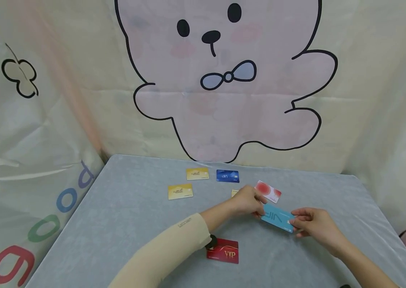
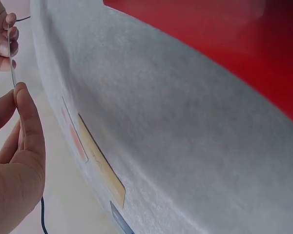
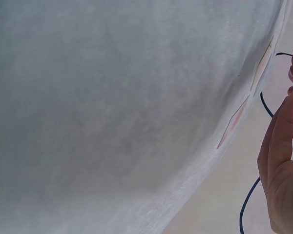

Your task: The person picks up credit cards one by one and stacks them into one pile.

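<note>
Between my two hands, a light blue card (image 1: 276, 218) is held above the grey-blue cloth. My left hand (image 1: 249, 201) pinches its left end, and my right hand (image 1: 312, 226) pinches the right end. Seen edge-on in the left wrist view, the card (image 2: 11, 58) is a thin strip between the fingertips. Just behind it lies a white card with red-pink patches (image 1: 269, 191). A pale yellow card (image 1: 234, 193) is mostly covered by the left hand. Below the left forearm, a red VIP card (image 1: 223, 252) rests on the cloth, its left corner overlapped by a dark piece at the wrist.
Farther back lie two yellow cards, the rear one (image 1: 197, 173) and the nearer one (image 1: 180, 191). A dark blue card (image 1: 227, 176) sits to their right. The cloth-covered table (image 1: 109, 224) meets a cartoon-printed curtain (image 1: 217, 108) at its back edge.
</note>
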Tool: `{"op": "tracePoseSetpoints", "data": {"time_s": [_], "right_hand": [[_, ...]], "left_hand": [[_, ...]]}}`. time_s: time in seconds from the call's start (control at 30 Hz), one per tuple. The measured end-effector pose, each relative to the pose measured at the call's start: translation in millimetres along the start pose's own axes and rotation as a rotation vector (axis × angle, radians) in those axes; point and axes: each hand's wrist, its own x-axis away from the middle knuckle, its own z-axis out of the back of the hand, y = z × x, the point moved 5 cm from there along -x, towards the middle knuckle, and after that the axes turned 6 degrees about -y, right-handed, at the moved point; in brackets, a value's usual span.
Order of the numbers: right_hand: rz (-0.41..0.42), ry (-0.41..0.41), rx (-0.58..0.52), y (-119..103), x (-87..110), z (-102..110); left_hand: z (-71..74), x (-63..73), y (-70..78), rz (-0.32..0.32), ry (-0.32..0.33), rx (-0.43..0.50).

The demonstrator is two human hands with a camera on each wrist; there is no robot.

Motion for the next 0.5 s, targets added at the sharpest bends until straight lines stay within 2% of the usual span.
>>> {"op": "tracePoseSetpoints", "data": {"time_s": [0.5], "right_hand": [[0.012, -0.001, -0.018, -13.4, 6.8, -9.6]], "left_hand": [[12.4, 12.2, -3.7, -0.031, -0.046, 0.078]]}}
